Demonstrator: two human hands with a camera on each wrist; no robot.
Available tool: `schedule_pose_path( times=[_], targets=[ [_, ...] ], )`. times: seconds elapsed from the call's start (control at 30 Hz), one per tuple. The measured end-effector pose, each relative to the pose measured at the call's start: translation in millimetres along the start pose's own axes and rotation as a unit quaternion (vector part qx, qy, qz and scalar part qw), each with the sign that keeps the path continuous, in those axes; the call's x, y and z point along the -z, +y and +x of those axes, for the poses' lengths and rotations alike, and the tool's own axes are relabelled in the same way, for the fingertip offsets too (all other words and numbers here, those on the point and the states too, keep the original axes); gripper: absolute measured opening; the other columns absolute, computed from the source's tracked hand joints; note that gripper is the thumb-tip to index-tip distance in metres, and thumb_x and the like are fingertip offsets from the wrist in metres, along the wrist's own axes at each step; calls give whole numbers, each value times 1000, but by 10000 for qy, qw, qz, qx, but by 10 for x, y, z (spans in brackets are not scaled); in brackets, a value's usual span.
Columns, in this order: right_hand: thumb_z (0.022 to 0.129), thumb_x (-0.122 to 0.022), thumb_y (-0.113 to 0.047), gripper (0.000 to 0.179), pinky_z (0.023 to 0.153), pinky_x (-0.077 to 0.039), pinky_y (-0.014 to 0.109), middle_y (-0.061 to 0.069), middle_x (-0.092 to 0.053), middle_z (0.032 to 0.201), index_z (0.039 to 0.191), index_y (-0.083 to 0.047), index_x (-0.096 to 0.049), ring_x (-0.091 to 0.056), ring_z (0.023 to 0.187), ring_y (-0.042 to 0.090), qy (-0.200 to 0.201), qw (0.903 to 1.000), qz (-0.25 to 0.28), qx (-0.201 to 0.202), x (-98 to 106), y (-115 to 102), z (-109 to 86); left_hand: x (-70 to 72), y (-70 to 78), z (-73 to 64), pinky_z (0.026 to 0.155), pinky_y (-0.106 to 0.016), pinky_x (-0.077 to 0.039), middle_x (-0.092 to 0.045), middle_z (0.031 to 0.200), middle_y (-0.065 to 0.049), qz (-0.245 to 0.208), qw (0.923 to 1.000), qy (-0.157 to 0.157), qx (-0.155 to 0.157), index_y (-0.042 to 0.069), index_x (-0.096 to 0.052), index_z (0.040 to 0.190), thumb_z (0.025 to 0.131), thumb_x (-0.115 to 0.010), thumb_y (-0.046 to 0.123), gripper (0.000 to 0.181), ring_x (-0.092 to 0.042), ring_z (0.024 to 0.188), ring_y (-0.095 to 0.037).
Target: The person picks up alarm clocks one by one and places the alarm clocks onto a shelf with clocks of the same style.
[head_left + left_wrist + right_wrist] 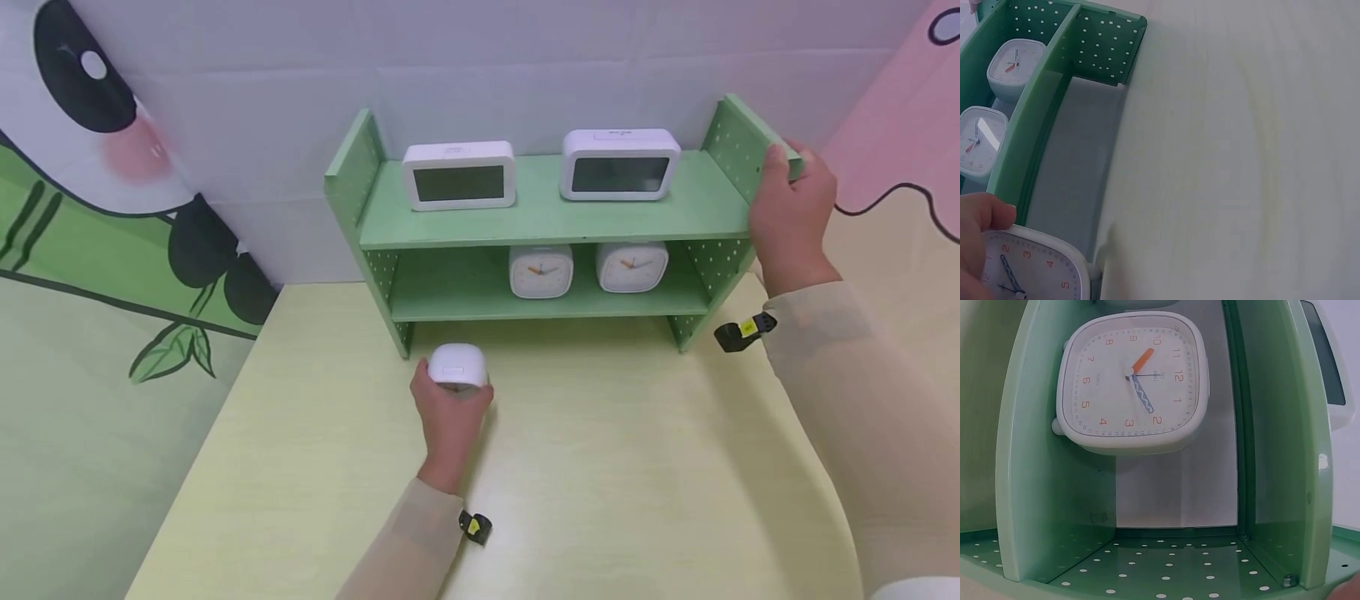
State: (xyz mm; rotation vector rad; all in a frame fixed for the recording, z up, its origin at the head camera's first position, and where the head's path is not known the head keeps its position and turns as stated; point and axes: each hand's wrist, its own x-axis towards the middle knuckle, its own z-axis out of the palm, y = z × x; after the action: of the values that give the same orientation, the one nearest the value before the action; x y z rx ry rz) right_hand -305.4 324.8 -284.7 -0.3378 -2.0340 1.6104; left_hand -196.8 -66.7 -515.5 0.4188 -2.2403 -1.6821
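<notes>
My left hand (452, 425) grips a small white alarm clock (457, 365) by its sides, in front of the green shelf's (555, 233) lower left. In the left wrist view this clock (1035, 269) shows its numbered face, with the thumb along its edge. My right hand (797, 212) holds the front edge of the shelf's right side panel. Two matching white clocks, one left (542, 272) and one right (632, 267), stand on the lower board. The right wrist view shows one clock (1135, 381) close up, with orange and blue hands.
On the upper board sit two white digital clocks, one left (459, 177) and one right (620, 165), with dark screens. The shelf stands on a pale wooden table (600, 458) against a white cloth backdrop (525, 75) with cartoon prints. Its side panels have small holes.
</notes>
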Motion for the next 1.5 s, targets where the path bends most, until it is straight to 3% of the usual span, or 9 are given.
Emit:
schedule_pose_path(
  times=[0.17,0.37,0.53,0.87,1.17,1.5],
  targets=[
    [108,-47,-39,42,90,-54,25,-1,-65,125,141,-16,-60,-68,98,9,-4,9999,57,-85,7,-11,-9,-18,9,-9,102,-51,-41,-38,144,-18,61,9999,127,-79,2,-31,153,66,-90,13,106,-46,122,-32],
    [108,-48,-38,42,93,-53,26,0,-65,127,141,-16,-60,-68,100,10,6,9998,176,-124,6,-32,-9,-34,0,-34,106,-53,-38,-34,147,-21,90,9996,232,-116,2,-25,154,66,-94,19,112,-43,127,-35],
    [108,-48,-37,41,96,-52,28,0,-64,128,141,-16,-60,-67,102,10,32,9995,259,-177,-2,-33,-2,-42,8,-62,107,-53,-38,-34,148,-20,95,9993,358,-1,3,-25,154,67,-96,26,115,-43,128,-36],
    [108,-47,-38,42,100,-50,31,-2,-62,129,143,-17,-59,-65,104,10,-7,9997,176,-162,-16,-46,-11,-27,10,-86,108,-53,-37,-35,150,-18,65,9992,377,142,4,-25,157,70,-94,24,113,-42,129,-33],
    [108,-47,-37,42,100,-49,30,-2,-62,127,142,-16,-59,-64,104,9,111,9998,76,-122,-22,-48,-14,30,27,-125,107,-52,-37,-36,148,-17,-183,9991,384,56,4,-28,156,70,-94,23,109,-43,127,-32],
    [109,-47,-37,43,94,-52,27,-2,-63,125,144,-15,-59,-65,99,7,137,9999,-81,-25,-24,-48,-14,187,174,-78,102,-52,-39,-35,148,-15,-331,9980,365,-408,3,-31,154,72,-93,21,104,-42,126,-30]
  ],
)
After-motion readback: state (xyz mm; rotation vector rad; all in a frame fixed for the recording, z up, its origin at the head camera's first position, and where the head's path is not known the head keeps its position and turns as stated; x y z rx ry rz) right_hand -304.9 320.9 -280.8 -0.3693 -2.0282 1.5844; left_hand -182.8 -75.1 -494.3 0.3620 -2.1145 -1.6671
